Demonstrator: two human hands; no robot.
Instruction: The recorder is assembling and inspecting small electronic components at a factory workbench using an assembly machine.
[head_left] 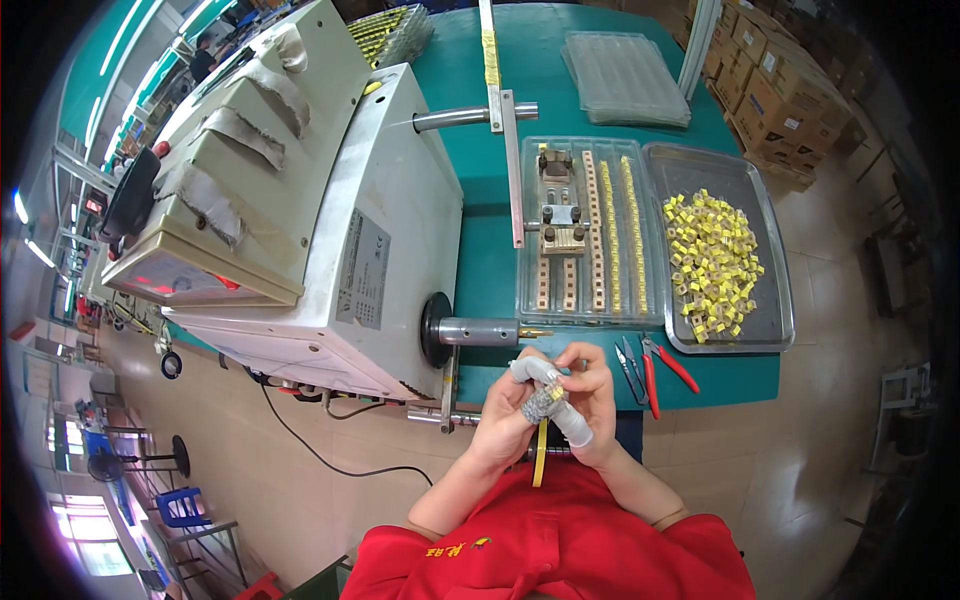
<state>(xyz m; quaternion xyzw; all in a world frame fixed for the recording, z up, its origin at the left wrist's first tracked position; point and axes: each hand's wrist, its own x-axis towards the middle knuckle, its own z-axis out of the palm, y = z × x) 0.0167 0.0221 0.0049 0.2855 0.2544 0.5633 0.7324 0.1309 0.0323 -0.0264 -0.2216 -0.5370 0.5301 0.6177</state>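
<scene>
My left hand [508,415] and my right hand [590,405] meet just below the machine's metal spindle [480,331]. Both pinch one small yellow component [553,395] between their fingertips. White and grey finger cots cover my left thumb and forefinger. A strip of yellow tape [540,460] hangs down from the hands toward my red shirt.
A large white winding machine [330,220] fills the left of the green table [490,170]. A clear tray [590,230] with rows of parts and a metal tray [770,300] of loose yellow components lie ahead. Red-handled pliers [660,365] and a smaller cutter [630,365] lie beside my right hand.
</scene>
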